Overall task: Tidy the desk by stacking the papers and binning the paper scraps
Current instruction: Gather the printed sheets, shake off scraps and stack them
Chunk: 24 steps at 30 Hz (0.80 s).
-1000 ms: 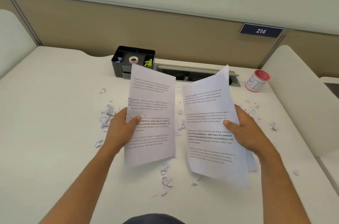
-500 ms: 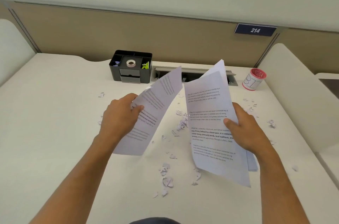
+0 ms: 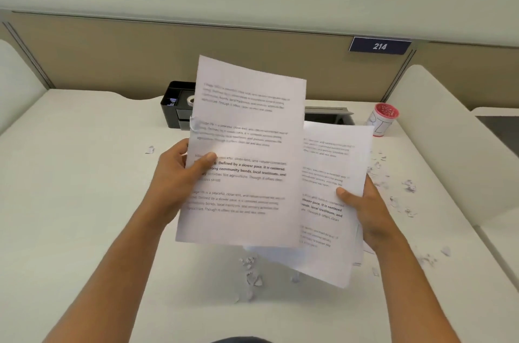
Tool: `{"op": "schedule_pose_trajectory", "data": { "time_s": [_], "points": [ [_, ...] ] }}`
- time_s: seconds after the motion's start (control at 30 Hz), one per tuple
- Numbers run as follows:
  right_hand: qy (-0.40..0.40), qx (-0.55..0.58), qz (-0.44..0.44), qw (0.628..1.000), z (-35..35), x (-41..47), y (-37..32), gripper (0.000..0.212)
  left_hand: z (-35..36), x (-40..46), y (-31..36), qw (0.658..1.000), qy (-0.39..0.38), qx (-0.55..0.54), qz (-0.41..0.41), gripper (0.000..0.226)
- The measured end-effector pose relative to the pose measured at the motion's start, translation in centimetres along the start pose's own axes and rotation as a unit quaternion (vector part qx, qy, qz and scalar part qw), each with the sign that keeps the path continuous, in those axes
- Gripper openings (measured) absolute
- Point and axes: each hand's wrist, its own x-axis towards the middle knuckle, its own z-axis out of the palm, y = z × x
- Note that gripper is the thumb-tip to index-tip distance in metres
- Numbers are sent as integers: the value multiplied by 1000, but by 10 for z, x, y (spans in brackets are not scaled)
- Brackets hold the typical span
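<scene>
A: Papers come first, then. Where are they, above that white desk [image 3: 70,174]?

B: Both lots are held in the air over its middle. One printed sheet [image 3: 244,151] is pinched at its left edge by the left hand [image 3: 174,176], thumb on the face, and it overlaps the small stack of sheets [image 3: 328,202] below it. The right hand [image 3: 368,210] clamps that stack at its right edge, thumb on top. I'd say the single sheet is held over the stack so it can be laid onto it.

A: And the bin?

B: Probably the red-rimmed cup [image 3: 383,119] at the back right, well apart from the black desk organiser [image 3: 177,106].

A: Scraps?

B: Paper scraps [image 3: 251,275] lie on the desk beneath the sheets; others are scattered to the right, none binned yet.
</scene>
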Motion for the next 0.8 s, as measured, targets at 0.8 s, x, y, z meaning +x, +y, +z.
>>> {"op": "schedule_pose_trajectory", "data": {
  "time_s": [0.8],
  "points": [
    [-67,153,58,984,37,-2,38,58,34,-20,-88,966,-114,-130,-190,44]
  ]
}}
